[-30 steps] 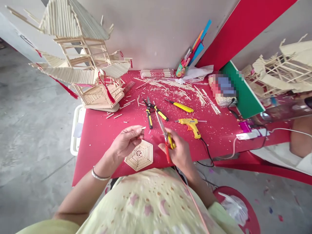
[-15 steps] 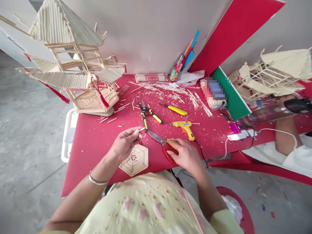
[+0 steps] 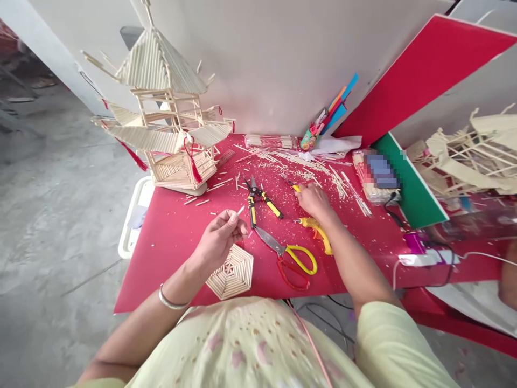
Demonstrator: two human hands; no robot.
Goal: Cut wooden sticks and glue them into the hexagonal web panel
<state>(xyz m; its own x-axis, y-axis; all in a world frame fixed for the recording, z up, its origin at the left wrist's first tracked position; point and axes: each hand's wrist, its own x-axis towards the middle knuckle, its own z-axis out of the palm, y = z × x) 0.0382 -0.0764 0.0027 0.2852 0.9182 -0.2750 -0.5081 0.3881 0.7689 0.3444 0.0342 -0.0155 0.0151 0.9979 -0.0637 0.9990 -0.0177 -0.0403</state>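
Pinching a short pale stick (image 3: 241, 210) between thumb and curled fingers, my left hand (image 3: 221, 237) is over the far edge of a hexagonal panel (image 3: 236, 275) on the red table (image 3: 169, 269). My right hand (image 3: 314, 199) reaches farther out, covering most of a yellow knife (image 3: 296, 188); I can't tell whether those fingers grip it. Between my arms lie scissors (image 3: 279, 249), with cutters (image 3: 253, 191) beyond them. The glue gun (image 3: 310, 222) lies partly behind my right forearm, and a stick pagoda (image 3: 149, 137) stands at the left.
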